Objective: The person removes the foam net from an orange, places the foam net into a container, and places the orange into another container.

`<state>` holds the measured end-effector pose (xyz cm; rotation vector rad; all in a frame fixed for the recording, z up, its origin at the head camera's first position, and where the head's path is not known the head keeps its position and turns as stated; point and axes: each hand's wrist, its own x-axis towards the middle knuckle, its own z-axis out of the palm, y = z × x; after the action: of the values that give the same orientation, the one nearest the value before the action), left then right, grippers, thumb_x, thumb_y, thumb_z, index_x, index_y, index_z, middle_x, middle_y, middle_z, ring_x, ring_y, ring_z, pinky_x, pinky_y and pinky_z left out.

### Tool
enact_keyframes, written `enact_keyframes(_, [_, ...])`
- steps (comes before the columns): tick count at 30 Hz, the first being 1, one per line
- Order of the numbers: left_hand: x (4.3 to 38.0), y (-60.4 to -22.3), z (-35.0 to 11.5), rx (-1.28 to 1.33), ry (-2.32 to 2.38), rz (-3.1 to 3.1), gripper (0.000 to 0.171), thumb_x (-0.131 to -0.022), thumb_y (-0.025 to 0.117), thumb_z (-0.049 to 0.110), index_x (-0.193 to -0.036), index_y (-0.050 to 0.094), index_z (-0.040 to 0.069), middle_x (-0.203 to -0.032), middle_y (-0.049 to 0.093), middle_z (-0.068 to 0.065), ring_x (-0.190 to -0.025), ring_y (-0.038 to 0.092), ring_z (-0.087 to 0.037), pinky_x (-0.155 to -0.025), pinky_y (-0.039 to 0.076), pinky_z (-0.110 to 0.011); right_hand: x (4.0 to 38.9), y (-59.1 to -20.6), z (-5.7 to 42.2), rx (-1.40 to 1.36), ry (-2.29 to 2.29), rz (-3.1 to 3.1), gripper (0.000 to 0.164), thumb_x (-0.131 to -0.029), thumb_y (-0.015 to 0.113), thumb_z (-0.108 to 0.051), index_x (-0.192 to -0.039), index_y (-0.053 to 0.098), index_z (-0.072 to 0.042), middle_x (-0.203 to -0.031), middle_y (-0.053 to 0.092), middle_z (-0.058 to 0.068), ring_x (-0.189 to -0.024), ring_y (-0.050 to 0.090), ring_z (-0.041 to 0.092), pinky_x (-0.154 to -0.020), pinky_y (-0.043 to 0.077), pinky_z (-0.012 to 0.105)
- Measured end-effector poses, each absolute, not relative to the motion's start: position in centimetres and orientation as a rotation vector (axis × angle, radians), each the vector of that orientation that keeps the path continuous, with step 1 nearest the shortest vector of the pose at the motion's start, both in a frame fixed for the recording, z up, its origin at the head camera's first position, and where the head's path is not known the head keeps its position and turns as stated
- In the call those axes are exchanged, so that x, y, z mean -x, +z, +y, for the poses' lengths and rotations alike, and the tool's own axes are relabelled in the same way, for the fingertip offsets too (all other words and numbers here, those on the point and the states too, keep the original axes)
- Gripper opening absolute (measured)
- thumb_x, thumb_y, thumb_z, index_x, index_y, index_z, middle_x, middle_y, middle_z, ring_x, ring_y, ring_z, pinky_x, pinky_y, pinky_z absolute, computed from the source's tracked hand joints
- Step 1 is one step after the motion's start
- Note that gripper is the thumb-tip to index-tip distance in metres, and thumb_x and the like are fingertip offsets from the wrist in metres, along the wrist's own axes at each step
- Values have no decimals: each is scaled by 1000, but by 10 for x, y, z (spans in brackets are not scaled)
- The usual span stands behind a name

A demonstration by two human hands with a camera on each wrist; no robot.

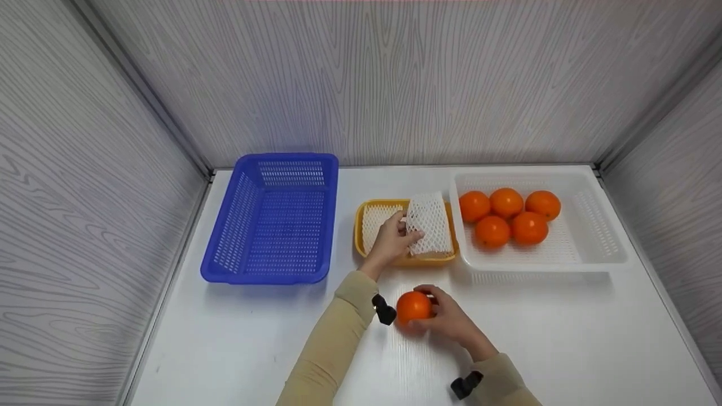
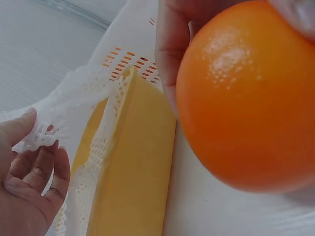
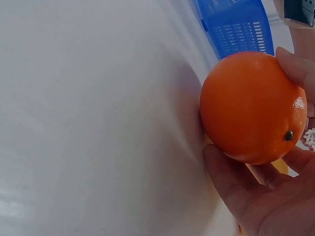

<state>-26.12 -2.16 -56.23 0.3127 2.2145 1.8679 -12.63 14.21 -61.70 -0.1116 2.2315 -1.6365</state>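
My left hand (image 1: 390, 239) pinches a white foam net sleeve (image 1: 433, 225) between thumb and fingers, lifted over the small yellow basket (image 1: 431, 261). Another foam net (image 1: 375, 221) lies inside that basket, partly behind the hand. In the left wrist view the thumb and fingertips grip the edge of the net (image 2: 59, 110). Nearer the front, my right hand (image 1: 454, 324) holds an orange (image 1: 413, 307) with fingers and thumb curled round its right side. The right wrist view shows the orange's small green stem mark, with the fruit close above the white tabletop.
On the right stands a white basket (image 1: 541, 267) with several oranges (image 1: 530, 228) toward its left side. A blue perforated basket (image 1: 287, 237) stands on the left. Wood-grain panels (image 1: 361, 84) enclose the white table (image 1: 237, 338) at the back and sides.
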Motion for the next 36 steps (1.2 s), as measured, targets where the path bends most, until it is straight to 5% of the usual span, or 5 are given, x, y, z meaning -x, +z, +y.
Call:
enact_keyframes(7, [265, -571, -15, -328, 1587, 2463, 68, -89, 74, 14, -147, 41, 7, -110, 61, -10, -90, 60, -18, -71, 53, -29, 127, -615, 141, 149, -1660, 2223, 69, -76, 85, -21, -134, 50, -9, -134, 50, 13, -112, 56, 31, -96, 45, 49])
enact_keyframes(14, [261, -569, -9, -462, 1306, 2794, 86, -86, 78, 16, -154, 26, 8, -142, 38, -16, -120, 51, -25, -96, 47, -33, 127, -613, 140, 136, -1659, 2219, 71, -76, 85, -20, -135, 49, -6, -132, 52, 13, -110, 57, 30, -96, 45, 49])
enact_keyframes(23, [262, -565, -13, -788, 766, 2892, 27, -95, 66, 20, -120, 70, 9, -117, 63, -4, -111, 56, -21, -95, 46, -31, 126, -614, 141, 133, -1663, 2230, 72, -75, 86, -22, -135, 49, -6, -134, 51, 13, -111, 56, 30, -97, 44, 50])
enact_keyframes(36, [262, -579, -22, -859, 762, 2597, 31, -103, 51, 22, -124, 69, 8, -125, 66, -5, -122, 55, -20, -107, 37, -31, 125, -615, 145, 144, -1628, 2294, 68, -75, 86, -22, -134, 54, -11, -132, 54, 10, -104, 58, 29, -89, 47, 44])
